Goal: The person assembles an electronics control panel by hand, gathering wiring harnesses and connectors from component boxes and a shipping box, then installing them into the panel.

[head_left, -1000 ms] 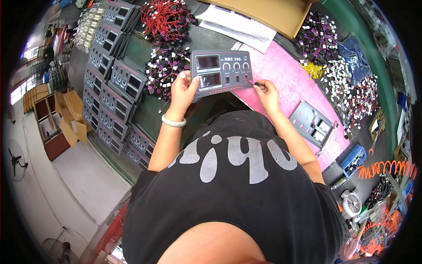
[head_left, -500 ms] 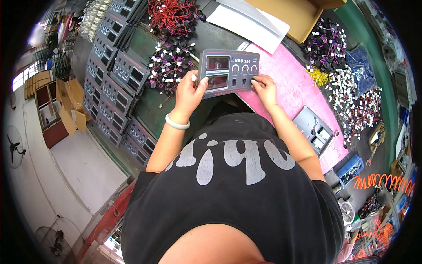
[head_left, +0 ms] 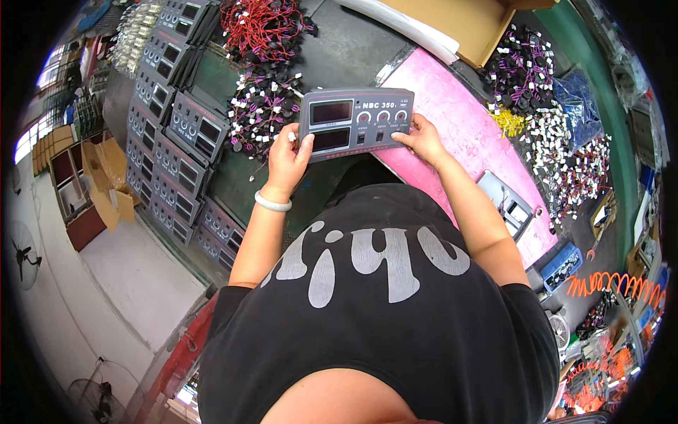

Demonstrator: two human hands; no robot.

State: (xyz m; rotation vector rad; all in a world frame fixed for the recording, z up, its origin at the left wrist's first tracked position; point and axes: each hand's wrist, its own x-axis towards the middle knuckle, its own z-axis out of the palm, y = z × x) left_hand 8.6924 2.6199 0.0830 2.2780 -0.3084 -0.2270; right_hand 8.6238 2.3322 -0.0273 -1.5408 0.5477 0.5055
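Note:
Between my two hands I hold up a grey control panel (head_left: 374,120) with two dark display windows, a row of round dials and small black switches. My left hand (head_left: 288,157), with a pale bangle on the wrist, grips its left end, thumb on the front. At the lower right corner my right hand (head_left: 422,139) pinches the panel, thumb in front. Fingers behind the panel are hidden. Beneath my right forearm, a second grey panel (head_left: 503,201) lies on the pink mat (head_left: 459,120), partly covered by the arm.
Stacks of similar panels (head_left: 180,162) stand at the left. Beyond them lie heaps of red wires (head_left: 258,28) and purple-black wires with white connectors (head_left: 265,102). More wired parts (head_left: 519,71), a cardboard box (head_left: 480,28) and a blue parts tray (head_left: 563,267) are on the right.
The panel has shifted left and slightly down, held by both hands throughout, and now sits more level. My right hand's thumb has come further onto its front.

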